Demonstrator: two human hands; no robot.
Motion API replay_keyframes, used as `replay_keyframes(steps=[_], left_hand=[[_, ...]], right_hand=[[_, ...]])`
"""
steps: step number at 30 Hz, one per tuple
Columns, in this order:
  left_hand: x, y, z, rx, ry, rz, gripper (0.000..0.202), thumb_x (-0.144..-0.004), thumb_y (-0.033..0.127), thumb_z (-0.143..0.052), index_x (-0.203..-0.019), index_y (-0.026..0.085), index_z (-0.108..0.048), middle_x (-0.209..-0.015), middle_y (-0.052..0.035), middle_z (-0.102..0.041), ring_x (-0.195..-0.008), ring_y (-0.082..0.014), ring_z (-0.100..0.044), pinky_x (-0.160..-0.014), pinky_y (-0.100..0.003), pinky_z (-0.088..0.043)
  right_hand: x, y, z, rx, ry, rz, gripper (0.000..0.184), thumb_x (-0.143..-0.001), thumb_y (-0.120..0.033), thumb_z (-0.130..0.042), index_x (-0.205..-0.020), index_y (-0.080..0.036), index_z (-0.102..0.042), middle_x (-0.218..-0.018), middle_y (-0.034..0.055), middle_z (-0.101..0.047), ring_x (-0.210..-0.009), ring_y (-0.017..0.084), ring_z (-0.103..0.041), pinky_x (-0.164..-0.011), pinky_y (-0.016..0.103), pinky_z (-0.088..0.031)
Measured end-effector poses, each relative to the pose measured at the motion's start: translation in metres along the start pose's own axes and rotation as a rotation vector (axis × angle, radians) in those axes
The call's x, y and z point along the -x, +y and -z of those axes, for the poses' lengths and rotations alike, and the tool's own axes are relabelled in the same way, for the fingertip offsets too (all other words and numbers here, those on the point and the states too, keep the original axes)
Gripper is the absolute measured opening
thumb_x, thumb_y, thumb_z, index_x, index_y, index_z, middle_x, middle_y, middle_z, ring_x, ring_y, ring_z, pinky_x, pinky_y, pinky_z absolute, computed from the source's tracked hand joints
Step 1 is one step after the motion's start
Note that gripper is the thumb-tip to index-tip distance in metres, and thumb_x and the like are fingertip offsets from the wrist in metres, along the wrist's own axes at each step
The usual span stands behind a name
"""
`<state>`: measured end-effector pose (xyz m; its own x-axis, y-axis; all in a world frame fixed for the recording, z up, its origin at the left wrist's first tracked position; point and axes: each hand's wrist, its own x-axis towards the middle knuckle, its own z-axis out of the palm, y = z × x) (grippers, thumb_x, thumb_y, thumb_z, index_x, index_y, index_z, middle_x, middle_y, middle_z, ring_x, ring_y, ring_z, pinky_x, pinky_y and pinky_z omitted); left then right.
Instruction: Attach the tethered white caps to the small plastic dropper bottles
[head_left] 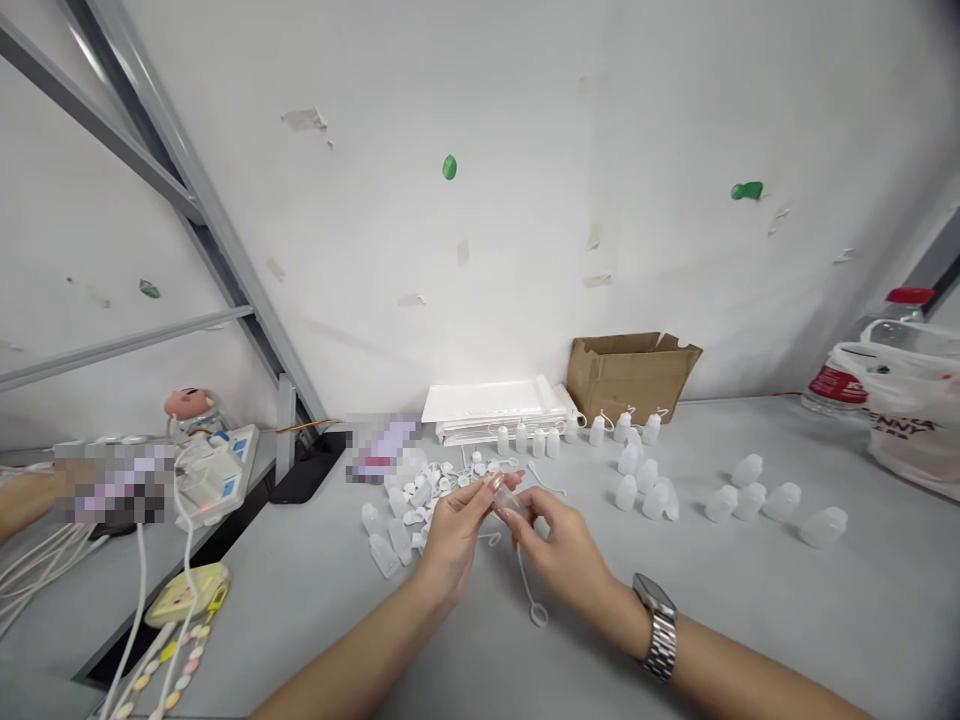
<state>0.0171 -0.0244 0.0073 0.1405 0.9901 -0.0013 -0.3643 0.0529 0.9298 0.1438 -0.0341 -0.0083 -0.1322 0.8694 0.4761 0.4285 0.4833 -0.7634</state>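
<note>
In the head view a small translucent plastic bottle [511, 503] is held tilted between my two hands. The fingertips of my left hand [453, 540] pinch its upper end, and my right hand [564, 545] is closed around its body. Below them dangles a thin white strap with a ring [538, 613] at its end; where it joins is hidden by my fingers. Beside my left hand lie a heap of white caps [442, 480] and several loose bottles [383, 555]. Several capless bottles [654, 499] lie or stand to the right of my right hand.
Behind my hands, capped bottles [597, 431] stand in a row before stacked white envelopes [499, 410] and a cardboard box [630, 375]. A black phone [307, 470], power strip [225, 475] and cables are left. Another person's hand [34, 498] shows far left; a plastic bag [911, 425] stands right.
</note>
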Motion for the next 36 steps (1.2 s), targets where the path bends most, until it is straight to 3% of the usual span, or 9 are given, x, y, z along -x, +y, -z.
replay_keyframes(steps=[3, 5, 8, 13, 20, 24, 29, 33, 36], left_hand=[[0.002, 0.000, -0.001, 0.029, -0.011, 0.002, 0.023, -0.070, 0.031, -0.064, -0.086, 0.015, -0.070, -0.098, -0.0093, -0.068, -0.106, -0.0244, -0.053, -0.096, -0.036, -0.034], [0.002, 0.001, -0.001, 0.069, -0.012, 0.005, 0.024, -0.070, 0.032, -0.064, -0.085, 0.015, -0.070, -0.098, -0.0095, -0.068, -0.105, -0.0242, -0.054, -0.095, -0.036, -0.035], [0.002, 0.005, 0.000, 0.137, -0.031, 0.018, 0.029, -0.071, 0.039, -0.062, -0.086, 0.015, -0.070, -0.099, -0.0107, -0.067, -0.104, -0.0247, -0.054, -0.095, -0.037, -0.034], [0.002, 0.012, 0.001, 0.045, -0.086, 0.001, 0.031, -0.072, 0.040, -0.061, -0.091, 0.016, -0.069, -0.108, -0.0110, -0.064, -0.110, -0.0255, -0.050, -0.098, -0.038, -0.029], [0.002, 0.012, 0.003, -0.034, -0.017, -0.024, 0.023, -0.068, 0.036, -0.065, -0.081, 0.017, -0.070, -0.106, -0.0110, -0.065, -0.115, -0.0271, -0.046, -0.097, -0.039, -0.031], [0.001, 0.010, 0.002, -0.018, -0.066, 0.023, 0.027, -0.070, 0.039, -0.062, -0.081, 0.016, -0.071, -0.105, -0.0121, -0.065, -0.112, -0.0279, -0.049, -0.095, -0.039, -0.033], [-0.001, 0.005, 0.004, -0.075, -0.049, 0.020, 0.027, -0.072, 0.036, -0.061, -0.088, 0.016, -0.070, -0.106, -0.0109, -0.065, -0.112, -0.0262, -0.049, -0.098, -0.038, -0.031], [-0.001, -0.001, 0.006, -0.065, -0.062, -0.001, 0.029, -0.073, 0.034, -0.061, -0.096, 0.018, -0.068, -0.110, -0.0092, -0.063, -0.114, -0.0246, -0.047, -0.099, -0.038, -0.030], [-0.001, -0.001, 0.005, -0.089, -0.084, -0.007, 0.030, -0.071, 0.034, -0.063, -0.096, 0.018, -0.067, -0.110, -0.0084, -0.064, -0.115, -0.0243, -0.046, -0.100, -0.037, -0.028]], right_hand=[[0.001, 0.005, -0.002, 0.346, 0.153, 0.403, 0.014, -0.085, -0.020, -0.044, -0.076, -0.017, -0.053, -0.064, 0.0023, -0.056, -0.062, 0.016, -0.051, -0.076, 0.040, -0.042], [-0.001, 0.006, -0.001, 0.435, 0.188, 0.518, 0.012, -0.085, -0.016, -0.043, -0.080, -0.017, -0.053, -0.064, 0.0021, -0.056, -0.061, 0.016, -0.050, -0.082, 0.044, -0.039], [-0.005, 0.001, 0.004, 0.284, 0.123, 0.326, 0.015, -0.086, -0.024, -0.045, -0.075, -0.018, -0.053, -0.062, 0.0010, -0.055, -0.060, 0.015, -0.050, -0.069, 0.036, -0.044], [-0.011, -0.006, 0.012, -0.271, -0.173, -0.151, 0.025, -0.084, -0.040, -0.046, -0.075, -0.018, -0.056, -0.063, 0.0004, -0.060, -0.059, 0.013, -0.056, -0.057, 0.026, -0.045], [-0.012, -0.008, 0.010, -0.815, -0.435, -0.363, 0.029, -0.075, -0.042, -0.058, -0.063, -0.016, -0.055, -0.057, -0.0004, -0.056, -0.052, 0.011, -0.049, -0.059, 0.028, -0.041], [-0.012, -0.008, 0.011, -0.982, -0.458, -0.407, 0.031, -0.076, -0.039, -0.057, -0.055, -0.018, -0.049, -0.048, -0.0047, -0.044, -0.047, 0.009, -0.039, -0.063, 0.029, -0.041], [-0.011, -0.003, 0.011, -0.545, -0.332, -0.307, 0.032, -0.080, -0.041, -0.051, -0.057, -0.018, -0.047, -0.051, -0.0031, -0.046, -0.049, 0.011, -0.041, -0.056, 0.028, -0.039], [-0.002, 0.003, 0.008, 0.036, -0.054, 0.007, 0.023, -0.084, -0.033, -0.044, -0.069, -0.018, -0.051, -0.064, 0.0031, -0.053, -0.062, 0.017, -0.047, -0.060, 0.032, -0.039], [0.000, 0.004, 0.008, 0.138, 0.031, 0.155, 0.019, -0.084, -0.031, -0.044, -0.077, -0.017, -0.054, -0.071, 0.0060, -0.055, -0.069, 0.019, -0.048, -0.066, 0.035, -0.039]])
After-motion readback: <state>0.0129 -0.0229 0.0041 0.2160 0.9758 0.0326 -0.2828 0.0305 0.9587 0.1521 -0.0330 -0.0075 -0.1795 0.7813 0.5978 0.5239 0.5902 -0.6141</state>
